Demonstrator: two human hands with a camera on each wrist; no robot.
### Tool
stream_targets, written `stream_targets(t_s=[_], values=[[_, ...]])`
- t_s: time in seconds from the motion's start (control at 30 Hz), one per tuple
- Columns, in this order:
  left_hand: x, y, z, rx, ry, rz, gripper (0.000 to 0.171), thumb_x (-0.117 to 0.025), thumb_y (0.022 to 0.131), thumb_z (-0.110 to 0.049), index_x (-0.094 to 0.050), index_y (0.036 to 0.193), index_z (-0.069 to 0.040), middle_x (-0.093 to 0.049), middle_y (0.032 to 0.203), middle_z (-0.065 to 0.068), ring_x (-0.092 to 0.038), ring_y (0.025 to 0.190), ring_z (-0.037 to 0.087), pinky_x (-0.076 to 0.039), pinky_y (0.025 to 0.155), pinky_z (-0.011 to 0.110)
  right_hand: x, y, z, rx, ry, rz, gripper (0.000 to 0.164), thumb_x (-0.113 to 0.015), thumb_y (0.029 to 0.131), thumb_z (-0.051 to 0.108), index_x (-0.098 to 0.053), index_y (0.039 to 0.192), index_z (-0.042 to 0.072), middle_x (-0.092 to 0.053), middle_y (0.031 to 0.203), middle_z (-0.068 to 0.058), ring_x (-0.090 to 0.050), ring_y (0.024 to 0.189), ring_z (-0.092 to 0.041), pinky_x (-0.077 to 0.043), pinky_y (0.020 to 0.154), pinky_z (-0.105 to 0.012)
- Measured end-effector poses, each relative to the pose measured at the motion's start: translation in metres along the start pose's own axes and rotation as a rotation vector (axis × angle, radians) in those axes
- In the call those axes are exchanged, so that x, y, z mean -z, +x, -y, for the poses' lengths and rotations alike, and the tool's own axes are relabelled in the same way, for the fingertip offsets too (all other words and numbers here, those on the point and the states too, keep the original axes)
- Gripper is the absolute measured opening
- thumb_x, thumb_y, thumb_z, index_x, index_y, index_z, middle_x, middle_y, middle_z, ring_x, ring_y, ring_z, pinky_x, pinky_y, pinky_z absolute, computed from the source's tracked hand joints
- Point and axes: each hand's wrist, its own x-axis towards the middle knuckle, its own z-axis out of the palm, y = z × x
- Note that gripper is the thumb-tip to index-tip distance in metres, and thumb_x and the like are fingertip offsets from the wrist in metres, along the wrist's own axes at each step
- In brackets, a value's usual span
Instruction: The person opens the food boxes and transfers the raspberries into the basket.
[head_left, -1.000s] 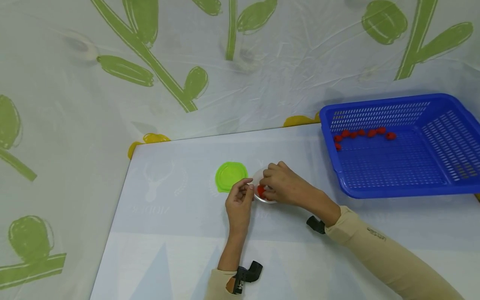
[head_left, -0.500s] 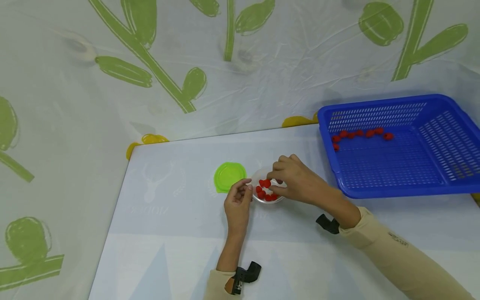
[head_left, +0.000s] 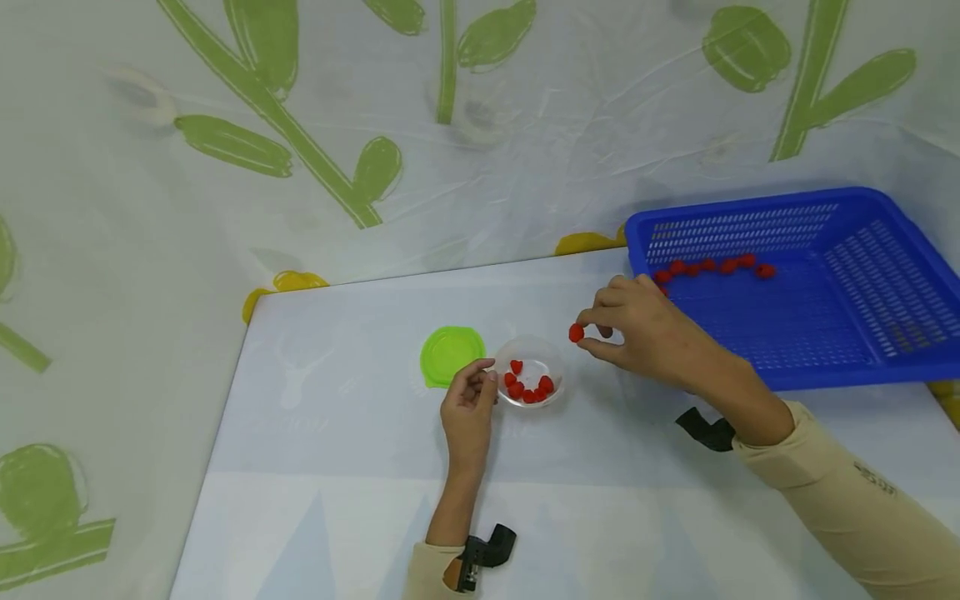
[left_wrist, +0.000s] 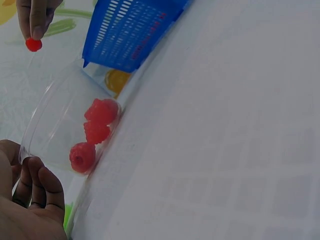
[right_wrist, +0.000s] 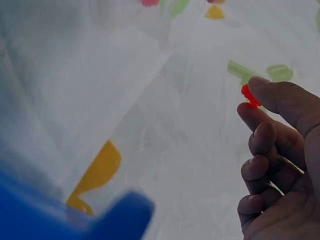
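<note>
My right hand [head_left: 648,329] pinches a red raspberry [head_left: 576,333] between thumb and fingertip, in the air between the bowl and the blue basket. In the right wrist view the raspberry [right_wrist: 251,96] shows at the tips, the other fingers curled. A clear plastic bowl [head_left: 531,345] stands on the table with several raspberries [head_left: 516,389] inside. My left hand [head_left: 468,412] pinches the bowl's left rim; the left wrist view shows the thumb and fingers [left_wrist: 37,172] at the rim of the bowl [left_wrist: 57,117]. A bright green lid [head_left: 452,355] lies left of the bowl.
A blue slotted basket [head_left: 810,333] stands at the back right, with several raspberries [head_left: 729,266] along its far left side. The white patterned table [head_left: 337,417] meets a leaf-printed sheet [head_left: 562,150] at its back and left edges.
My right hand has moved from over the bowl up and right toward the basket, lifting a raspberry away. The left hand stays at the bowl's rim. The head view has shifted slightly.
</note>
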Motion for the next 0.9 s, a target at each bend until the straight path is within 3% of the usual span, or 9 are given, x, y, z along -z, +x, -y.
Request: stream_targets(t_s=[0.33,0.57,0.9], values=[[0.001,-0.001,-0.002,0.019,-0.010,0.010,0.024,-0.059,0.090,-0.010,-0.059,0.113,-0.002,-0.055,0.087,0.014,-0.052,0.073,0.023,-0.049,0.064,0.022,0.031,-0.014,-0.033,-0.062,-0.019,-0.069,0.023,-0.082,0.067,0.016,-0.073,0.087,0.011,-0.056,0.075,0.002,-0.042,0.076,-0.016,-0.026,0.065,-0.032],[0.001,0.000,-0.002,0.003,-0.008,0.005,0.024,-0.058,0.090,-0.008,-0.059,0.113,-0.001,-0.055,0.087,0.015,-0.052,0.072,0.023,-0.049,0.063,0.022,0.042,-0.020,-0.056,-0.125,-0.037,-0.106,0.025,-0.083,0.064,0.012,-0.073,0.085,0.006,-0.055,0.071,-0.001,-0.042,0.072,-0.019,-0.026,0.064,-0.035],[0.000,0.000,-0.001,0.005,0.008,0.001,0.024,-0.059,0.090,-0.010,-0.059,0.112,-0.002,-0.055,0.086,0.014,-0.052,0.071,0.022,-0.049,0.063,0.022,0.055,-0.025,-0.085,-0.155,-0.089,-0.073,0.023,-0.082,0.066,0.015,-0.073,0.085,0.004,-0.052,0.066,-0.001,-0.040,0.069,-0.020,-0.023,0.062,-0.035]])
